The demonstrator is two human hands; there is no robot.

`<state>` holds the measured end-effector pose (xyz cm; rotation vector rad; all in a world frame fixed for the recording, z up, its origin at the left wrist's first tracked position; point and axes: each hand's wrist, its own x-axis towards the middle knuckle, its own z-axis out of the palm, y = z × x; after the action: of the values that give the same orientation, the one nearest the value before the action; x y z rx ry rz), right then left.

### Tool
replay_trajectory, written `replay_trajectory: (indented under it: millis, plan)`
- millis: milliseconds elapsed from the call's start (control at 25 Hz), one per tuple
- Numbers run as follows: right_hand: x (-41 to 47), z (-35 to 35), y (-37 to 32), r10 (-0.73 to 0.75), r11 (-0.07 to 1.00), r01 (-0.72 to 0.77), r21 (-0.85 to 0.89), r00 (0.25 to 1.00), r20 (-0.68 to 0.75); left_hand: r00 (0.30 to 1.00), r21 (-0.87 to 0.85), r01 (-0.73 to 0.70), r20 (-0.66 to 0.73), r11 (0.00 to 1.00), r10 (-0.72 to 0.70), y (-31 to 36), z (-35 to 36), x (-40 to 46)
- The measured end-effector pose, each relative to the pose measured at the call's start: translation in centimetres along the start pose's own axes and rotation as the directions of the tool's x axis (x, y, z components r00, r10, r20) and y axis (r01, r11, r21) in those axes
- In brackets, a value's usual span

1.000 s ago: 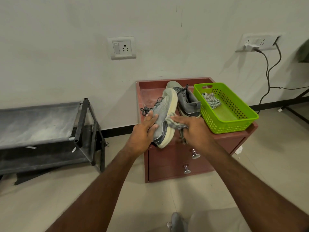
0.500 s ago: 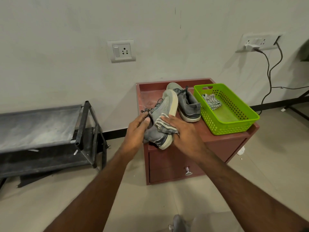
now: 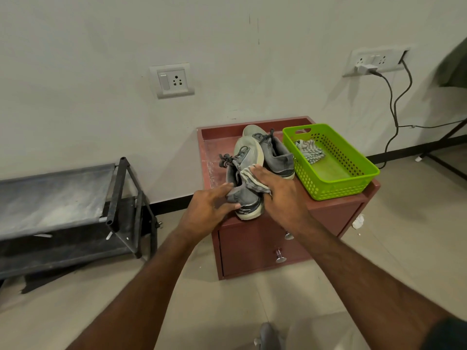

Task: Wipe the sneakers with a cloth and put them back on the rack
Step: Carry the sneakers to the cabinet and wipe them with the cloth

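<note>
A grey sneaker [image 3: 243,157] with a pale sole lies tilted at the front of the red cabinet [image 3: 214,150], its heel toward me. My left hand [image 3: 207,210] pinches the heel between thumb and fingers. My right hand [image 3: 280,190] holds a grey striped cloth [image 3: 249,178] against the sneaker's upper, fingers laid over it; the thumb is hidden. The second grey sneaker [image 3: 276,157] stands just behind, beside the basket. The black two-shelf shoe rack [image 3: 58,193] stands on the floor to the left with nothing on its shelves.
A green plastic basket [image 3: 336,190] sits on the cabinet's right side with another striped cloth [image 3: 309,150] inside. Drawer knobs [image 3: 279,256] stick out of the cabinet's front. A cable [image 3: 393,109] hangs from the wall socket at right. Tiled floor surrounds the cabinet.
The sneaker was turned from its side with the sole rim up to upper-side up. My right hand slid the cloth from the sole edge onto the upper. My left hand shifted to the heel.
</note>
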<state>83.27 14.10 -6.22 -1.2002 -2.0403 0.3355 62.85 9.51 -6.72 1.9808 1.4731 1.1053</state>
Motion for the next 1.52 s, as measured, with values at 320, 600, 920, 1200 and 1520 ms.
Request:
replay_trajectory:
  millis: [320,600,920,1200,1520]
  plan:
    - [-0.8,-1.2,-1.2,0.085,0.994,-0.077,0.082,0.992,-0.094,0.993,0.445,0.01,-0.108,0.895,0.042,1.2,1.1,0.7]
    - [-1.2,-0.2,-0.7,0.171,0.985,-0.168,0.034,0.98,-0.1,0.996,0.396,-0.065,-0.025,0.916,0.082,2.0,1.5,1.3]
    - [-2.3,1.2,-1.6,0.028,0.999,-0.03,-0.018,0.997,-0.072,0.963,0.153,0.141,-0.252,0.978,-0.099,1.3,2.4,1.9]
    - [-4.4,-0.1,-2.5,-0.137,0.826,0.391,-0.406,0.838,0.529,0.956,0.115,0.169,-0.259,0.979,-0.134,1.3,1.8,1.9]
    - [-2.8,-2.4,-1.3,0.022,0.992,0.001,0.128,0.984,-0.179,0.969,0.077,0.181,-0.184,0.98,-0.164,0.8,1.8,2.3]
